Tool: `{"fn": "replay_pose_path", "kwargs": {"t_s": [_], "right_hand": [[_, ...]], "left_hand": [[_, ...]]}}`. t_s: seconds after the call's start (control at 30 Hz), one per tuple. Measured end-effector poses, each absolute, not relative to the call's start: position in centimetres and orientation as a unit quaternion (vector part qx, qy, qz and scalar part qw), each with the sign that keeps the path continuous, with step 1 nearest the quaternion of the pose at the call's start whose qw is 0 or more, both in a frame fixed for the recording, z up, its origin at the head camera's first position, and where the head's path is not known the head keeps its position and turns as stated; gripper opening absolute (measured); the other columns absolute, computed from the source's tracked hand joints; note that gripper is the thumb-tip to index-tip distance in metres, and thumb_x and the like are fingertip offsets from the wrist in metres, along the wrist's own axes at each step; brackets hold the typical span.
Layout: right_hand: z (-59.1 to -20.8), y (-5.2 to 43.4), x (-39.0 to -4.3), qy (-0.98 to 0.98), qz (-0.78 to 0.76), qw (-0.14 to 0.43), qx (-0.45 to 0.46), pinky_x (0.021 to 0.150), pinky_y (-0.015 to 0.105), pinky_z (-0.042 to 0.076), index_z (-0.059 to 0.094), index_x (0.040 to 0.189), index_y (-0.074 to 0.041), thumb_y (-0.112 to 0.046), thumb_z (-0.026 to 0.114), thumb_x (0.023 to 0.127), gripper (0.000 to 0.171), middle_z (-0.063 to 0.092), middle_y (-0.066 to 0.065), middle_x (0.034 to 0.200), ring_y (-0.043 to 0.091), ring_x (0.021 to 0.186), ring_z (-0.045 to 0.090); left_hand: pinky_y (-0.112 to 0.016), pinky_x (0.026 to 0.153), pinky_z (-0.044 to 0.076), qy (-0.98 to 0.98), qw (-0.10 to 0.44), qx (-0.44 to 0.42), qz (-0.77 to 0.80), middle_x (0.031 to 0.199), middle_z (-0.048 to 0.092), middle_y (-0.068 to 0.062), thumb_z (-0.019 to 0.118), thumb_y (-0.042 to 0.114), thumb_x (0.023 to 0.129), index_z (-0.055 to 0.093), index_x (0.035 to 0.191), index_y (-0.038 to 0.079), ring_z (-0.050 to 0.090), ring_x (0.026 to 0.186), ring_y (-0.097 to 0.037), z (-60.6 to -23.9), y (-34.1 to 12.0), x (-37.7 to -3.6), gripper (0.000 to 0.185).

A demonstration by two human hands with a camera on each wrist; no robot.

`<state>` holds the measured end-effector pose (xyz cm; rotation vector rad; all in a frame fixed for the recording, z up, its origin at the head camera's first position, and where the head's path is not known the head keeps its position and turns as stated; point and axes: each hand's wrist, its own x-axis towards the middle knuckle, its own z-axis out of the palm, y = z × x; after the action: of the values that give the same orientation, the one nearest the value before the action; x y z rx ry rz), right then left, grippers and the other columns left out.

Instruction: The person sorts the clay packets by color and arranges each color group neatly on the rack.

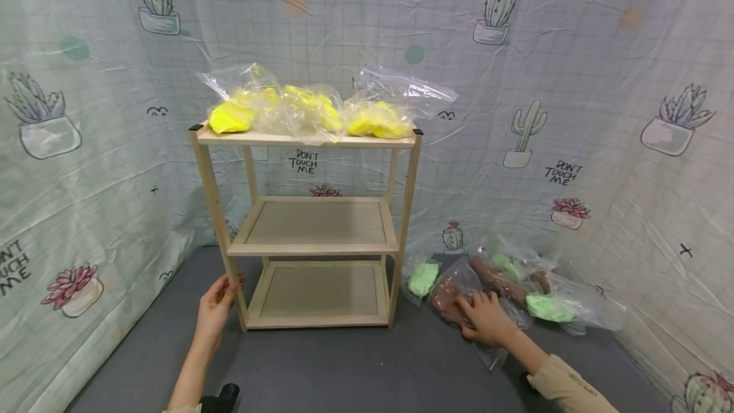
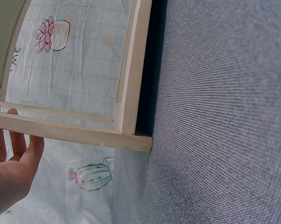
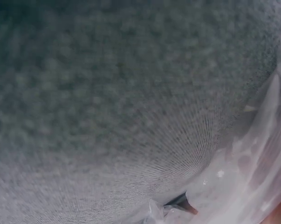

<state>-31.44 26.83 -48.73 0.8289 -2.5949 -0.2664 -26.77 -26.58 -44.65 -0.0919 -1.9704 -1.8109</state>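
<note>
A three-tier wooden shelf (image 1: pixel 312 248) stands on the grey floor. Several clear bags of yellow clay (image 1: pixel 232 118) lie on its top tier, and the two lower tiers hold nothing. My left hand (image 1: pixel 216 303) rests against the shelf's front left leg (image 2: pixel 75 133), its fingers (image 2: pixel 12 140) fairly straight behind the wood. My right hand (image 1: pixel 487 318) lies flat, fingers spread, on a clear bag of brown clay (image 1: pixel 446 298) on the floor to the right of the shelf. In the right wrist view only blurred floor and crinkled plastic bag (image 3: pixel 252 177) show.
More bags lie on the floor at the right: green clay (image 1: pixel 422 278), another green lump (image 1: pixel 549 306) and a long brown piece (image 1: pixel 504 285). Cactus-print sheets (image 1: pixel 631 145) wall in the space on three sides. Grey carpet (image 1: pixel 355 368) stretches in front of the shelf.
</note>
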Motion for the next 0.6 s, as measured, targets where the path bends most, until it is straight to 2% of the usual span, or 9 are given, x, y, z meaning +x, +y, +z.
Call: {"fn": "replay_pose_path", "kwargs": {"t_s": [0.17, 0.37, 0.6], "right_hand": [[-48.3, 27.1, -30.9, -0.940, -0.052, 0.192, 0.276, 0.070, 0.043, 0.025, 0.050, 0.111, -0.017, -0.034, 0.062, 0.079, 0.038, 0.039, 0.002, 0.078, 0.016, 0.070, 0.034], [-47.8, 27.7, -30.1, -0.939, -0.026, 0.225, 0.259, 0.069, 0.041, 0.023, 0.051, 0.106, -0.016, -0.027, 0.063, 0.079, 0.032, 0.040, 0.001, 0.080, 0.013, 0.069, 0.032], [-47.0, 27.9, -29.2, -0.935, -0.004, 0.252, 0.251, 0.073, 0.046, 0.029, 0.050, 0.098, -0.018, -0.024, 0.063, 0.078, 0.024, 0.039, 0.000, 0.080, 0.012, 0.069, 0.033]], "left_hand": [[-0.008, 0.073, 0.041, -0.714, 0.230, -0.035, -0.661, 0.095, 0.059, 0.026, 0.046, 0.020, 0.092, 0.046, 0.120, -0.006, 0.054, 0.090, 0.012, -44.7, -26.6, -26.9, 0.038], [-0.008, 0.073, 0.040, -0.714, 0.226, -0.034, -0.661, 0.095, 0.059, 0.027, 0.047, 0.020, 0.092, 0.050, 0.119, -0.002, 0.054, 0.090, 0.012, -44.7, -26.6, -27.0, 0.035], [-0.007, 0.073, 0.041, -0.715, 0.230, -0.039, -0.659, 0.095, 0.059, 0.027, 0.046, 0.020, 0.092, 0.050, 0.119, -0.001, 0.054, 0.090, 0.012, -44.7, -26.6, -26.9, 0.034]]}}
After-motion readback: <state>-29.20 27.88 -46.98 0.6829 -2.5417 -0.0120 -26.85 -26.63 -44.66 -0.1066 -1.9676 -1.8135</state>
